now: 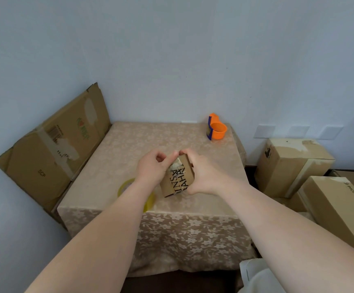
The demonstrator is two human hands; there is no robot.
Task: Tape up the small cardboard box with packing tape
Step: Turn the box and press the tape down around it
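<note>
Nearest, two bare forearms reach forward over the front edge of the tabletop (193, 229), which is draped in a beige cloth with a flower pattern. The left forearm crosses over a roll of yellowish clear packing tape (149, 203) lying flat near the front left of the tabletop, half hidden by the arm. Just beyond it, at the middle of the tabletop, the small cardboard box (177, 179) is held tilted between both hands, its black lettering and a shiny strip of tape facing up; whether its near end touches the cloth cannot be told. The left hand (152, 166) has its fingers curled, pinching at the box's far top edge. The right hand (201, 176) wraps round the box's right side. Farther back, near the wall, stands an orange tape dispenser (217, 130). A flattened cardboard sheet (51, 149) leans at the left, and brown boxes (290, 166) sit at the right.
</note>
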